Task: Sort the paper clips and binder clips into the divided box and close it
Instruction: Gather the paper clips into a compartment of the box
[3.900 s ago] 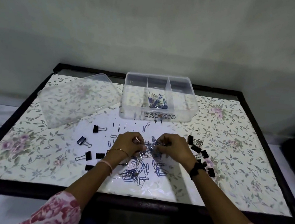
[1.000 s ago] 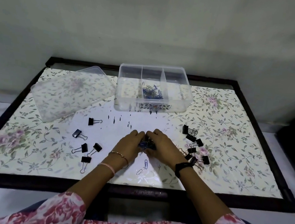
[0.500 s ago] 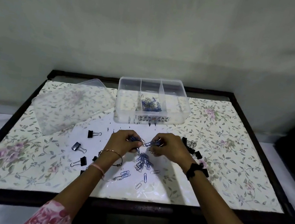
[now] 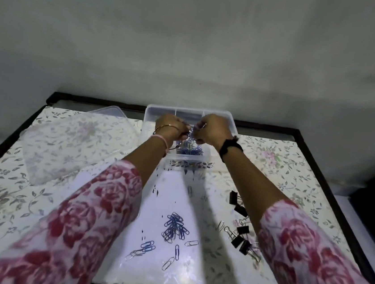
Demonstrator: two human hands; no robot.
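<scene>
The clear divided box [image 4: 230, 123] stands at the back of the table. My left hand [image 4: 169, 125] and my right hand [image 4: 211, 129] are together above its middle compartment, fingers closed on a bunch of blue paper clips [image 4: 191, 134]. A heap of blue paper clips [image 4: 189, 150] lies in that compartment below them. More blue and silver paper clips [image 4: 174, 226] lie loose on the table near me. Black binder clips [image 4: 240, 229] are scattered at the right, partly behind my right forearm.
The clear box lid [image 4: 74, 143] lies on the flowered table cover [image 4: 284, 167] to the left of the box. The table has a dark raised frame [image 4: 331, 181]. A plain wall rises behind it.
Both hands have lifted from the loose pile near me and reached forward to the box, carrying a bunch of paper clips. Fewer clips lie in the near pile.
</scene>
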